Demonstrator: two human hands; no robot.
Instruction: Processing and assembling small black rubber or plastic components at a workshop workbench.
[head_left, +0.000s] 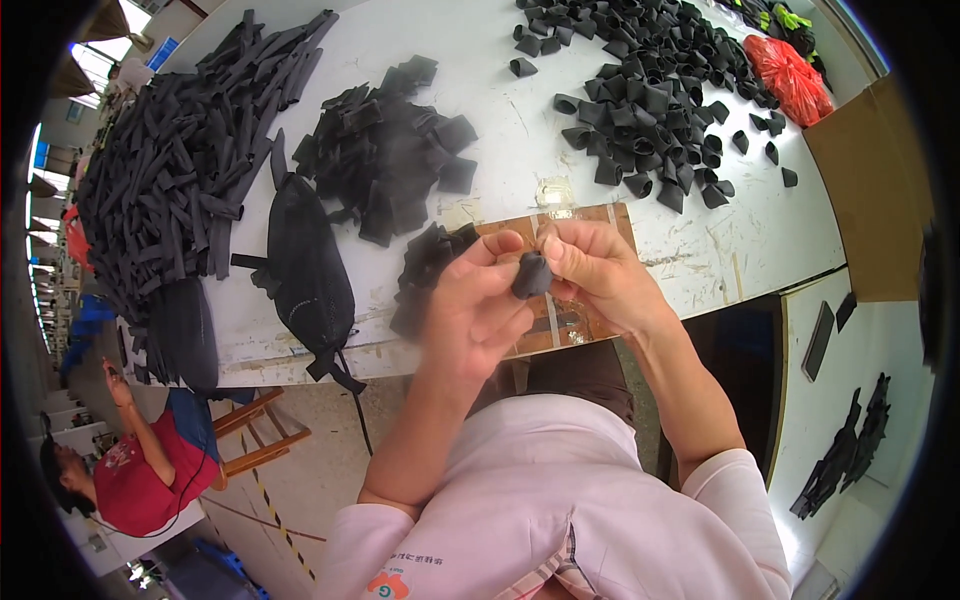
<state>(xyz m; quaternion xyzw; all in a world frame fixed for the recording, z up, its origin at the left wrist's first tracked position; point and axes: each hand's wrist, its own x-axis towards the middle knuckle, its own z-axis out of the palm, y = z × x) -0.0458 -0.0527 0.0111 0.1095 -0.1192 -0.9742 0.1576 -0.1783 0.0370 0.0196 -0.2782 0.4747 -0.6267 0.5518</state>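
Both hands meet above the brown board [590, 320] at the table's near edge. My left hand [475, 305] and my right hand [590, 265] pinch one small black fabric piece [532, 275] between their fingertips, folded into a loop. Just left of the hands lies a small stack of flat black pieces [425, 270] on the white table [520, 160].
A heap of folded black loops [650, 90] covers the far right of the table, beside a red plastic bag [790, 75]. Long black strips [170, 170] pile at the left, square black pieces [390, 150] in the middle, a black mesh bag [305, 265] nearby. A person in red sits lower left [140, 480].
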